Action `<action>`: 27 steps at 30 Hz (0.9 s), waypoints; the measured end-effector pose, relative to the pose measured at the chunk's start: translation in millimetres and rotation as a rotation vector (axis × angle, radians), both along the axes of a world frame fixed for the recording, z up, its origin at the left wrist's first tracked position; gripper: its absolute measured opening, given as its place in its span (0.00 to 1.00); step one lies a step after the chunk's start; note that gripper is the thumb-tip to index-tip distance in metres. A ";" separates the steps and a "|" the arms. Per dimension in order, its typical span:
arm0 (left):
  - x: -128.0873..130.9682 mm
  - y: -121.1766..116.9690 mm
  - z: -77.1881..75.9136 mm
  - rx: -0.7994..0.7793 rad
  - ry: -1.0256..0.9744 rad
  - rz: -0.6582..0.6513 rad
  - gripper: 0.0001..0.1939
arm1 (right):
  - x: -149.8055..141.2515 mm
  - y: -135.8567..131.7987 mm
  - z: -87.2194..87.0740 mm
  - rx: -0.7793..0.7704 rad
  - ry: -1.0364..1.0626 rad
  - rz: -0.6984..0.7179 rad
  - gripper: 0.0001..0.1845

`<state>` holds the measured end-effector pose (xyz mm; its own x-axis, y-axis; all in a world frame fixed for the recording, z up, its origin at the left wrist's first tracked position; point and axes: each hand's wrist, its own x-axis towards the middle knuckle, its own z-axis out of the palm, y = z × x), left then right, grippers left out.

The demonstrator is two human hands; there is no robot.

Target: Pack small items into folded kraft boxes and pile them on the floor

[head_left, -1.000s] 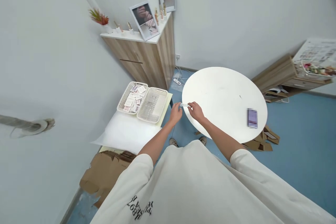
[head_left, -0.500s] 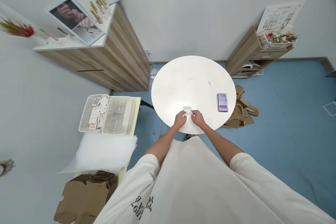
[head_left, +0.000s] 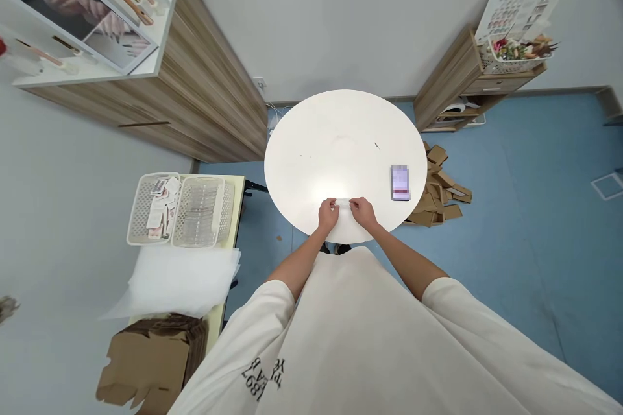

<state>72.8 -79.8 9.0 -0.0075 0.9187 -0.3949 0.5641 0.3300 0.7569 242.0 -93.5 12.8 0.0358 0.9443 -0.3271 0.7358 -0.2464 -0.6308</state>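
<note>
Pale, small case point(head_left: 343, 202), detail hard to make out, over the near part of the round white desk point(head_left: 341, 136). Gripped at both ends: fingers point(head_left: 355, 203) of the right hand point(head_left: 363, 212) pinching one, those of the left hand point(head_left: 328, 214) pinching the other. Cannot tell if touching the desk or held just above. Farther right on the same desk, purple slab point(head_left: 400, 183), blurred, apart from both hands. To the left, on a yellow side desk point(head_left: 238, 198), two white baskets point(head_left: 136, 211) side by side, one with packets point(head_left: 163, 207), one with clear sleeves point(head_left: 197, 211). Nearer, white sheets point(head_left: 180, 279), then stacked cardboard point(head_left: 146, 356).
</note>
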 end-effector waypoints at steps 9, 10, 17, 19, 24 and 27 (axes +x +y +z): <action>0.6 21.1 1.7 -0.060 -0.006 0.036 0.12 | 4.6 23.9 7.6 -0.021 -0.056 0.130 0.17; 0.2 23.4 2.0 -0.074 -0.007 0.040 0.12 | 4.4 26.2 8.5 -0.023 -0.062 0.140 0.17; -1.1 37.5 -0.1 -0.085 -0.007 0.035 0.11 | 6.5 40.6 8.0 -0.042 -0.090 0.202 0.18; -0.8 39.2 -1.8 -0.089 -0.015 0.053 0.10 | 8.0 42.2 6.9 -0.033 -0.097 0.234 0.18; 1.0 41.4 -3.3 -0.126 -0.056 0.154 0.11 | 9.1 41.7 7.5 -0.036 -0.145 0.315 0.16; 2.6 43.8 -4.2 -0.156 -0.086 0.198 0.11 | 7.0 40.9 8.2 -0.042 -0.198 0.332 0.15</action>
<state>75.3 -36.0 4.9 -0.1414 0.8304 -0.5389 0.4131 0.5442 0.7302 249.0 -52.6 20.9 -0.2036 0.9009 -0.3833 0.8863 0.0033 -0.4631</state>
